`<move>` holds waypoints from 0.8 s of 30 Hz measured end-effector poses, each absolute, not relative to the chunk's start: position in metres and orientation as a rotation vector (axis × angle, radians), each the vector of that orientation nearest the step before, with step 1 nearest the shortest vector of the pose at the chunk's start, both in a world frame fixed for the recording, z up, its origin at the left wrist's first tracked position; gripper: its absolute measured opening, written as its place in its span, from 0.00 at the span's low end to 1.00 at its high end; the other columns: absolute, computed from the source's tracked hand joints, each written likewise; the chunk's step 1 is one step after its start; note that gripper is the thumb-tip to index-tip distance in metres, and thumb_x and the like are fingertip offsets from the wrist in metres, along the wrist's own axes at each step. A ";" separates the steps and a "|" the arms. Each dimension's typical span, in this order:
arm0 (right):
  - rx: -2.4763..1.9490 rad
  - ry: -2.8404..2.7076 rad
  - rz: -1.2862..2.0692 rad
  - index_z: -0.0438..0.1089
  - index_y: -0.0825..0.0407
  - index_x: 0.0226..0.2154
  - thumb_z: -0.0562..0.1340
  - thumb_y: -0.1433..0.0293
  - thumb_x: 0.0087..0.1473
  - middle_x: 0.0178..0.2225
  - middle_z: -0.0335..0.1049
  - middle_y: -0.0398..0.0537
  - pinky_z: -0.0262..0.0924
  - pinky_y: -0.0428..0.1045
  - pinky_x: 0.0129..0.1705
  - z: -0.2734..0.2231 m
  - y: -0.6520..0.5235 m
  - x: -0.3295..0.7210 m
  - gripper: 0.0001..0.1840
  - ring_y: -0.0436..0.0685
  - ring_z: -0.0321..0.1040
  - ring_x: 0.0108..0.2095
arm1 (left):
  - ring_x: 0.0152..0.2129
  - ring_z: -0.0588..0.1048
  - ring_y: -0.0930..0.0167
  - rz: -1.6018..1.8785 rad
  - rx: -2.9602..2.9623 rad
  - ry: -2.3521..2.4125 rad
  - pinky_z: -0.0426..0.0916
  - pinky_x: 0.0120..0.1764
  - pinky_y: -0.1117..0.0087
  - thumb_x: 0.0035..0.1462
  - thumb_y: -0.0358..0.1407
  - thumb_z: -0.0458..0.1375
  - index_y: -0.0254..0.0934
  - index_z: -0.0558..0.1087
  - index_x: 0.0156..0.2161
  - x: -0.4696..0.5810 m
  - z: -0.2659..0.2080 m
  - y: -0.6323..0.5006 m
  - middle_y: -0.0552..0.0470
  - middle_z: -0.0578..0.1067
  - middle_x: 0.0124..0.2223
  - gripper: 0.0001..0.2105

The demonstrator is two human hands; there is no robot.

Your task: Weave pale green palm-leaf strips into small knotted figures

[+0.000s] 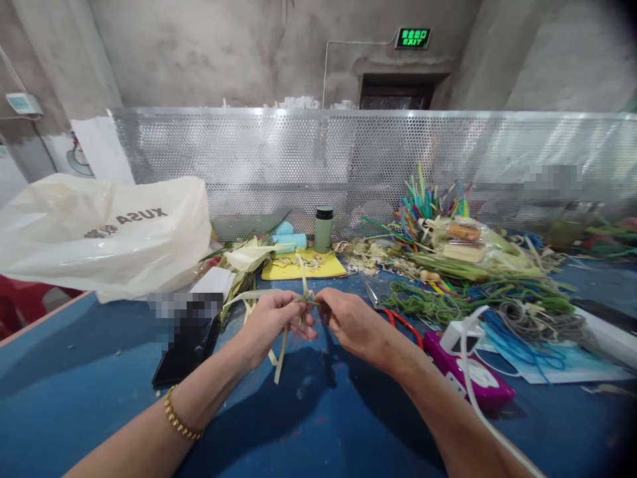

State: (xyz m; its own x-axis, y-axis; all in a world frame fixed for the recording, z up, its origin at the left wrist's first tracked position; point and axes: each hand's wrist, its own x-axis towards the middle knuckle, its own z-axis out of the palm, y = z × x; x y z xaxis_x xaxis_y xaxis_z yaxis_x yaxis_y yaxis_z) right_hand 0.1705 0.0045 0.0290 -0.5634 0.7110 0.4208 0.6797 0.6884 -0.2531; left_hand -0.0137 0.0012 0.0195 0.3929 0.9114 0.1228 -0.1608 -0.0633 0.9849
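Over the middle of the blue table, both hands meet at a small knot of pale leaf strips (279, 358). My left hand (279, 317) is closed, pinching the strips between thumb and fingers, while loose ends hang below it and stick out to the left and upward. My right hand (347, 322) is closed at the right side of the same knot, its fingertips pressed together on the strips and partly hidden. Just right of that hand lie red-handled scissors (405, 325), blades pointing away. A dark phone (184, 355) lies left of my left hand.
A yellow sheet (303, 267) with scraps and a green bottle (324, 230) stand behind the hands. Green cords (428, 302) and a purple power strip (470, 375) with a white cable lie right. A large white bag (109, 232) bulges at left. Perforated metal screen (279, 153) borders the table.
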 end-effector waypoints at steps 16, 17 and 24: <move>-1.146 -2.480 -0.039 0.65 0.55 0.41 0.50 0.76 0.59 0.28 0.70 0.49 0.51 0.44 0.30 0.031 0.002 0.168 0.10 0.51 0.67 0.27 | 0.20 0.75 0.69 1.002 1.268 0.766 0.68 0.27 0.70 0.50 0.35 0.58 0.32 0.68 0.28 -0.014 0.020 0.001 0.49 0.74 0.25 0.06; -1.137 -2.475 -0.037 0.66 0.56 0.39 0.50 0.77 0.59 0.29 0.70 0.49 0.52 0.45 0.31 0.032 0.002 0.169 0.10 0.52 0.67 0.29 | 0.19 0.75 0.69 1.001 1.273 0.759 0.68 0.27 0.69 0.50 0.35 0.58 0.32 0.68 0.28 -0.014 0.019 0.001 0.49 0.74 0.25 0.06; -1.101 -2.436 0.100 0.68 0.55 0.34 0.52 0.81 0.53 0.30 0.71 0.49 0.54 0.45 0.34 0.040 -0.004 0.173 0.12 0.51 0.66 0.31 | 0.19 0.75 0.69 0.997 1.364 0.801 0.68 0.27 0.70 0.50 0.34 0.57 0.32 0.68 0.27 -0.013 0.018 0.002 0.49 0.75 0.24 0.06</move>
State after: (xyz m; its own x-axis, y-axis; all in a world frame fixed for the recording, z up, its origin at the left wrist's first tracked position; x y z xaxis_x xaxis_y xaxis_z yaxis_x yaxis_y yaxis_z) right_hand 0.1730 -0.0040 0.0404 -0.5722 0.7266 0.3804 0.6928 0.6764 -0.2498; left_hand -0.0128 0.0024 0.0178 0.3945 0.9140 0.0946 -0.1049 -0.0574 0.9928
